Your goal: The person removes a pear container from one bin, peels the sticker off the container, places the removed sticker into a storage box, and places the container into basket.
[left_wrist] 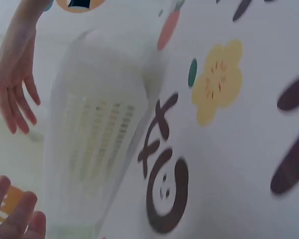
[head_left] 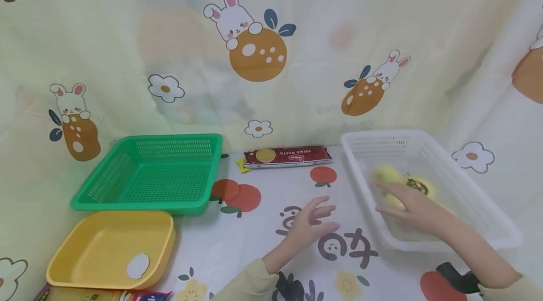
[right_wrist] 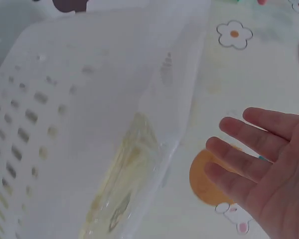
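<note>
Currently, scanning from the left on my remote feed, I find the yellow tray (head_left: 97, 239) with a flat white disc (head_left: 138, 266) inside it, and wrapped packages (head_left: 85, 294) showing along its near edge, cut off by the frame. The green basket (head_left: 165, 183) stands just beyond that tray, and a dark red packet (head_left: 288, 156) lies along the back of the desk, ungripped. Farther right, I judge the work to be centred on the white basket (head_left: 500, 239): pale yellow-green bagged fruit (head_left: 417, 185) with a dark label is inside it, in clear wrap, so whatever placing that took looks done, while no grasp on it is under way. How much is left I cannot tell. As for the hands, the left hand (head_left: 311, 225) hovers over the desk to the left of the white basket, fingers loosely bent and holding nothing, well apart from the fruit. The right hand (head_left: 413, 206) is above the white basket with its fingers extended, also holding nothing; from overhead it partly covers the fruit, but the right wrist view shows the fingers apart from the wrap, so I read the fruit as beneath the palm, near yet ungripped.
</note>
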Tool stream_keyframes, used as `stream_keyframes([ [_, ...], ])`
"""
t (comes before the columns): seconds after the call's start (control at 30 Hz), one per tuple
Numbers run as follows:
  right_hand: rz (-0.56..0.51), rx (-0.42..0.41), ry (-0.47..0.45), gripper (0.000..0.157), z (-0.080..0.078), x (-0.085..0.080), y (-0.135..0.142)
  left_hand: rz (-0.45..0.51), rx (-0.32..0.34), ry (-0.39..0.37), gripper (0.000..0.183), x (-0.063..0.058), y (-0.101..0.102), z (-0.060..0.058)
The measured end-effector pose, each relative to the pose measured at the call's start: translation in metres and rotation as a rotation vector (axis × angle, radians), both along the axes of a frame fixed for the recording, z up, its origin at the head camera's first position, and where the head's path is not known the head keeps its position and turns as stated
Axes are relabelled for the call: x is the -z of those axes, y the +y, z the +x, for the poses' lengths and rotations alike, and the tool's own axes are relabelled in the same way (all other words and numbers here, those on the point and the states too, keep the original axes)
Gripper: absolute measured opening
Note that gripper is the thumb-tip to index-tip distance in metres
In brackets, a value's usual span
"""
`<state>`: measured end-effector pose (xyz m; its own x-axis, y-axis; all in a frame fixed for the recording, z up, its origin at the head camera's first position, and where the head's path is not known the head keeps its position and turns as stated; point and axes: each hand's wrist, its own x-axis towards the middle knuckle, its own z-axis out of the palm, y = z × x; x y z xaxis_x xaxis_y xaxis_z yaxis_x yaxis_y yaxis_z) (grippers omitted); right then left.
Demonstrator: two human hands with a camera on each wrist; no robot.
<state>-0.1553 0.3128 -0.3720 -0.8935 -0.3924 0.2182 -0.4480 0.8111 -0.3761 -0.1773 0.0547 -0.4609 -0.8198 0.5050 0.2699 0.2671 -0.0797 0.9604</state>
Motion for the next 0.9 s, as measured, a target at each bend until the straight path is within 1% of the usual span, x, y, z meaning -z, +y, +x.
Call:
stream_keyframes([
  [0.07, -0.019, 0.018, -0.024, 0.052, 0.001, -0.001, 0.005, 0.047, 0.046, -0.062, 0.05, 0.001, 0.007, 0.002],
  [0.13, -0.046, 0.04, -0.05, 0.049, 0.001, -0.001, 0.009, 0.058, 0.068, -0.124, 0.046, 0.002, 0.012, 0.006],
  [0.2, -0.08, 0.068, -0.075, 0.046, 0.001, -0.001, 0.011, 0.034, 0.065, -0.172, 0.042, 0.004, 0.016, 0.011],
  [0.27, -0.108, 0.078, -0.097, 0.045, 0.001, -0.001, 0.015, -0.001, 0.052, -0.219, 0.039, 0.007, 0.02, 0.016],
  [0.33, -0.116, 0.109, -0.114, 0.046, 0.002, -0.002, 0.019, -0.03, 0.039, -0.241, 0.037, 0.012, 0.025, 0.021],
  [0.4, -0.108, 0.15, -0.14, 0.052, 0.004, -0.005, 0.025, -0.059, 0.021, -0.243, 0.036, 0.016, 0.033, 0.023],
  [0.47, -0.088, 0.199, -0.155, 0.061, 0.005, -0.008, 0.032, -0.097, 0.012, -0.238, 0.037, 0.018, 0.041, 0.023],
  [0.5, -0.068, 0.232, -0.164, 0.067, 0.006, -0.01, 0.036, -0.126, 0.008, -0.234, 0.038, 0.017, 0.045, 0.023],
  [0.57, -0.034, 0.266, -0.165, 0.077, 0.005, -0.012, 0.043, -0.182, 0.017, -0.236, 0.041, 0.015, 0.052, 0.021],
  [0.63, -0.004, 0.29, -0.167, 0.083, 0.003, -0.014, 0.051, -0.23, 0.032, -0.244, 0.044, 0.011, 0.06, 0.02],
  [0.7, 0.017, 0.304, -0.167, 0.085, 0.0, -0.015, 0.059, -0.247, 0.046, -0.254, 0.046, 0.008, 0.067, 0.019],
  [0.8, 0.043, 0.312, -0.182, 0.083, -0.006, -0.016, 0.071, -0.243, 0.054, -0.254, 0.045, 0.004, 0.079, 0.018],
  [0.87, 0.062, 0.322, -0.195, 0.081, -0.01, -0.015, 0.079, -0.249, 0.056, -0.239, 0.041, 0.001, 0.085, 0.017],
  [0.9, 0.071, 0.325, -0.206, 0.08, -0.013, -0.015, 0.082, -0.264, 0.047, -0.218, 0.037, -0.001, 0.088, 0.017],
])
